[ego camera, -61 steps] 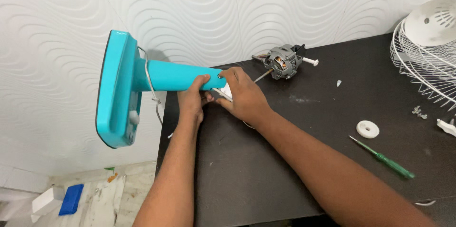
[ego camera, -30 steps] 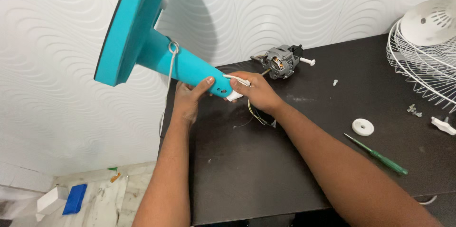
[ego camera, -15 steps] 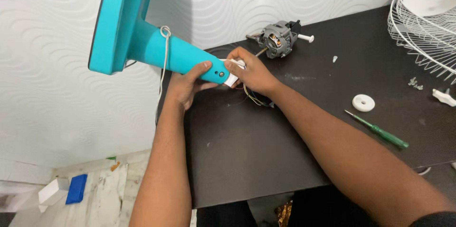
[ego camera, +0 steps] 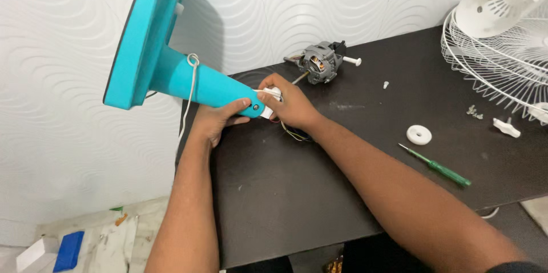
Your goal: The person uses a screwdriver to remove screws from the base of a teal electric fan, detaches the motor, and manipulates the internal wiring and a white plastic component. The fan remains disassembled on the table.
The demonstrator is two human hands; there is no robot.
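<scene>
Against a white wavy-patterned wall, our dark table (ego camera: 319, 204) carries the work. We grip the turquoise fan stand (ego camera: 171, 73) tilted over its left edge: left hand (ego camera: 214, 121) wrapped around the neck, right hand (ego camera: 291, 104) pinching the white fitting (ego camera: 269, 97). Beyond lie a fan motor (ego camera: 321, 63), green screwdriver (ego camera: 439, 167) and white fan guard (ego camera: 502, 67).

On the table (ego camera: 285, 204), the motor (ego camera: 321, 63) lies behind the hands, the screwdriver (ego camera: 436, 165) right, fan grille (ego camera: 502, 73) beyond.
</scene>
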